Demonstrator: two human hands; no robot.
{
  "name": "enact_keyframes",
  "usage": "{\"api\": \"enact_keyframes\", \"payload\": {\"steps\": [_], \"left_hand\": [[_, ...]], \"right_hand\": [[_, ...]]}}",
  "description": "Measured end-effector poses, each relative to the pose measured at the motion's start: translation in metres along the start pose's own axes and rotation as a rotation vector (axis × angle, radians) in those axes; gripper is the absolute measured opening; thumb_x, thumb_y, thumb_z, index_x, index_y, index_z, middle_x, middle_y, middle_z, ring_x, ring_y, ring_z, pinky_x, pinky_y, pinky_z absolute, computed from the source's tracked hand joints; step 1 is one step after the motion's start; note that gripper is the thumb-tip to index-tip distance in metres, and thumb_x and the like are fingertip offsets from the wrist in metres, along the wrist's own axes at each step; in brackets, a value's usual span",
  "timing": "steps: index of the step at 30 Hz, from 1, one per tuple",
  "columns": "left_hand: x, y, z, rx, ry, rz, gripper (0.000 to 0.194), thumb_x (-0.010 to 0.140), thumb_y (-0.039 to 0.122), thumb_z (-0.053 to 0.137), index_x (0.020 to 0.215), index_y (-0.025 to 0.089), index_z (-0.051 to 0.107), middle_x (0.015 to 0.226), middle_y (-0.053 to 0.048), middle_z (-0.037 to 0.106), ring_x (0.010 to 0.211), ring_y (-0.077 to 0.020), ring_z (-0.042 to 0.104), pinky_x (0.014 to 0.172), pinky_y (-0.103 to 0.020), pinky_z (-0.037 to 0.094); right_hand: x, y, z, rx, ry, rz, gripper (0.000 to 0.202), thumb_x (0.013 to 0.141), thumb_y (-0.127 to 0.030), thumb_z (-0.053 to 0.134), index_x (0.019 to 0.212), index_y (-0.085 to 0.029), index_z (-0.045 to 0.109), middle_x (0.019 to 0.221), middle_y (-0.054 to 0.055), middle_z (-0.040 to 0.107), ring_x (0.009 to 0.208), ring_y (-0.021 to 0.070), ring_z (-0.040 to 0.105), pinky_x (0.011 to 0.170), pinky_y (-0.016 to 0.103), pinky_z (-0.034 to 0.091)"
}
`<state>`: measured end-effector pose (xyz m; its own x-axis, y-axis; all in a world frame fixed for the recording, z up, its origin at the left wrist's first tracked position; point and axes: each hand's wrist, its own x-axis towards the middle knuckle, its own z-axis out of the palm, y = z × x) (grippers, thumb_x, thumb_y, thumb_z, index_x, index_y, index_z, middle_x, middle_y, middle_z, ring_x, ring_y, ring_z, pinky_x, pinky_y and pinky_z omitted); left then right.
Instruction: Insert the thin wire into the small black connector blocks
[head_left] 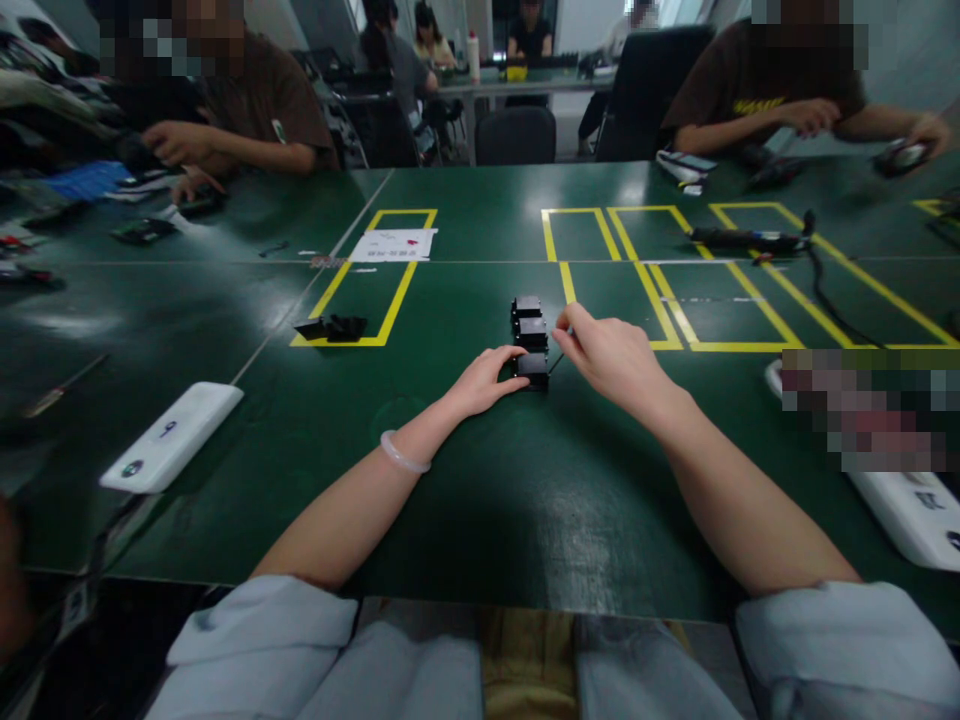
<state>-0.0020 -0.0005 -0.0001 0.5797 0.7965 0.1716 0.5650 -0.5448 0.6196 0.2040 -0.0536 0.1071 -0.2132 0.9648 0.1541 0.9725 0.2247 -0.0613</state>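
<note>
Three small black box-like parts lie in a row on the green table, running away from me. My left hand rests on the table and its fingers hold the nearest black part from the left. My right hand hovers just right of the row, thumb and forefinger pinched on a thin dark tool whose tip points at the nearest part. A pale bangle sits on my left wrist.
A small pile of black parts lies in a yellow-taped box to the left. White power strips sit at left and right. A paper sheet, a black tool with cable, and other people work across the table.
</note>
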Motion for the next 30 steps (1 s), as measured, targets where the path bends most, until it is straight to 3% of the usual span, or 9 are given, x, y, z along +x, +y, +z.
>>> {"api": "enact_keyframes", "payload": {"steps": [9,16,24,30], "left_hand": [[-0.0002,0.0011,-0.0004,-0.001,-0.002,-0.015,0.043,0.091,0.038,0.062,0.129,0.021,0.054,0.133,-0.007,0.061,0.119,-0.0263,0.055,0.103,-0.041,0.042],[-0.0004,0.0016,-0.0011,-0.004,-0.008,-0.016,0.042,0.091,0.039,0.061,0.129,0.023,0.054,0.133,-0.006,0.061,0.119,-0.0268,0.055,0.103,-0.042,0.042],[0.0000,0.0013,-0.0008,-0.013,-0.004,-0.019,0.043,0.090,0.038,0.063,0.129,0.021,0.055,0.133,-0.007,0.061,0.118,-0.0266,0.056,0.103,-0.042,0.043],[0.0000,0.0006,-0.0001,-0.003,-0.008,-0.021,0.043,0.090,0.039,0.063,0.129,0.023,0.054,0.133,-0.006,0.061,0.119,-0.0266,0.056,0.103,-0.042,0.042]], "right_hand": [[-0.0004,0.0011,0.0025,0.028,0.024,-0.032,0.036,0.099,-0.033,0.028,0.122,-0.020,0.052,0.090,0.008,0.072,0.073,0.0187,0.062,0.056,0.029,0.020],[0.0007,0.0004,0.0009,-0.019,0.010,0.001,0.036,0.101,-0.041,0.029,0.112,-0.020,0.056,0.088,0.009,0.073,0.072,0.0191,0.062,0.057,0.029,0.020],[-0.0003,0.0008,0.0046,0.063,0.062,-0.036,0.037,0.098,-0.032,0.029,0.127,-0.018,0.048,0.086,0.007,0.071,0.071,0.0197,0.063,0.056,0.029,0.022],[0.0002,0.0004,0.0013,0.035,0.016,-0.009,0.039,0.100,-0.044,0.029,0.114,-0.020,0.056,0.086,0.008,0.072,0.073,0.0197,0.063,0.057,0.029,0.022]]}}
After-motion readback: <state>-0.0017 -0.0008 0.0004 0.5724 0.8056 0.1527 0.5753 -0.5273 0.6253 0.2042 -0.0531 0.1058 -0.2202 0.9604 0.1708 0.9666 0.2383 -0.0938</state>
